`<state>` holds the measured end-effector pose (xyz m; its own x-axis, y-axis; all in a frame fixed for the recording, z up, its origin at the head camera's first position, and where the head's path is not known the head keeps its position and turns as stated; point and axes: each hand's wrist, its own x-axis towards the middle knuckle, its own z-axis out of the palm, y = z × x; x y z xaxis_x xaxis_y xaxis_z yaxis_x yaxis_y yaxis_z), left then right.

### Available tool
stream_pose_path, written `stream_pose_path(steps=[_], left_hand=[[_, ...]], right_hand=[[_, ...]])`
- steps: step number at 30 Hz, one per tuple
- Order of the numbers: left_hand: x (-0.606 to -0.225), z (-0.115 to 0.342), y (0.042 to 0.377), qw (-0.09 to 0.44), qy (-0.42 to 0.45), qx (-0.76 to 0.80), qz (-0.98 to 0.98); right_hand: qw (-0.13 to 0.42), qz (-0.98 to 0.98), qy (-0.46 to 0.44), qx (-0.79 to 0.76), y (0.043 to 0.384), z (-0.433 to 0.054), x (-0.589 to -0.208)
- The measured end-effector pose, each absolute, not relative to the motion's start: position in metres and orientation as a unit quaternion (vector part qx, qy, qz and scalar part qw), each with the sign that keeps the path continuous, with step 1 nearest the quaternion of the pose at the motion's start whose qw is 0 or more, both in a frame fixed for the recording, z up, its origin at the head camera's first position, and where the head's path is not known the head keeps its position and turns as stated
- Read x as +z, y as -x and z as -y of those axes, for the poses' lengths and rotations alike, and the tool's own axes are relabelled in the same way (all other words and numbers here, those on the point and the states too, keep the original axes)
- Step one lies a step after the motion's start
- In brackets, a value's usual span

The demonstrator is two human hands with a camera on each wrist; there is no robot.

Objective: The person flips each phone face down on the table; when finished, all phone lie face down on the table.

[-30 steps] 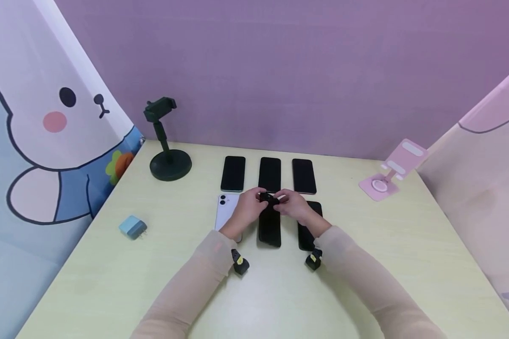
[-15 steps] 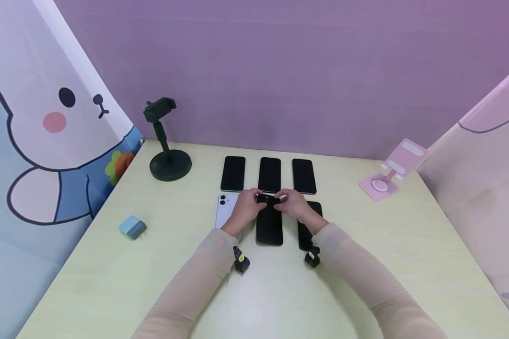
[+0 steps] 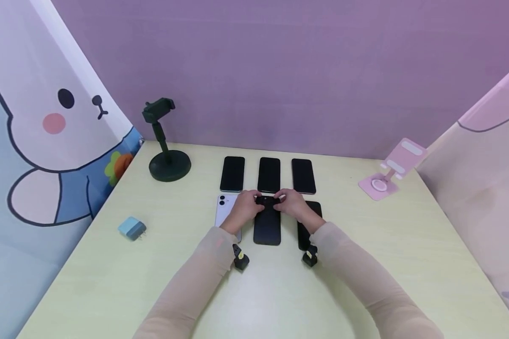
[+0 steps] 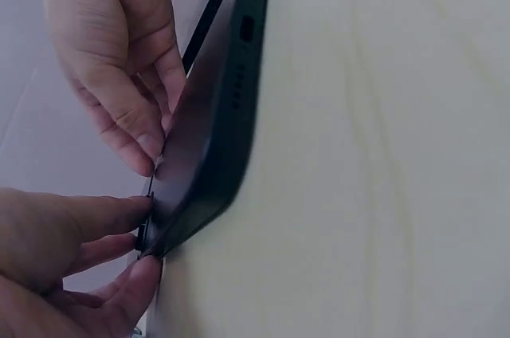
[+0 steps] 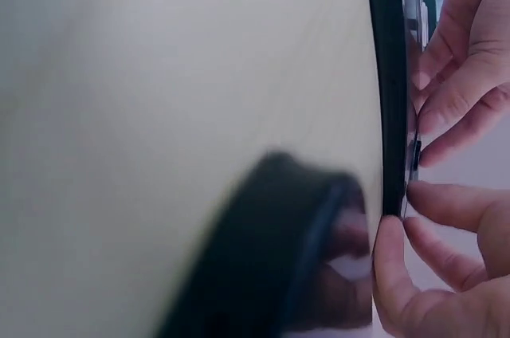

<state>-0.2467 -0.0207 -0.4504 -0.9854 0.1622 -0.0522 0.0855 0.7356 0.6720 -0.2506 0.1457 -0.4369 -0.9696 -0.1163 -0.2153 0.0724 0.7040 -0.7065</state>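
Note:
A black smartphone (image 3: 267, 228) sits back up in the middle of the front row, its camera end away from me. My left hand (image 3: 247, 205) pinches its far left corner, and my right hand (image 3: 294, 205) pinches the far right one. The left wrist view shows the bottom edge of this black smartphone (image 4: 243, 75), with a charging port. Beneath my left wrist lies a pale lavender phone (image 3: 223, 213), camera side up. A dark phone (image 3: 304, 235) lies partly hidden under my right wrist; its glossy face (image 5: 335, 298) reflects in the right wrist view.
Behind stand three dark phones in a row: left (image 3: 232, 174), middle (image 3: 269, 175) and right (image 3: 303, 176). A black phone stand (image 3: 169, 165) is at the back left, a pink stand (image 3: 379, 185) at the back right. A blue charger plug (image 3: 132, 228) lies at the left.
The middle smartphone looked narrower and darker a second ago; now its back shows broader and flatter, its near end shifted slightly left. Both hands keep hold of its far end.

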Motion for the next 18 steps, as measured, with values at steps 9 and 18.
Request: stream_pose_path(steps=[9, 18], left_hand=[[-0.445, 0.004, 0.244, 0.034, -0.106, 0.41, -0.905], [-0.448, -0.04, 0.243, 0.095, -0.147, 0.461, -0.87]], right_hand=[[0.1, -0.909, 0.051, -0.401, 0.235, -0.192, -0.424], [0.087, -0.914, 0.036, -0.395, 0.225, -0.249, -0.423]])
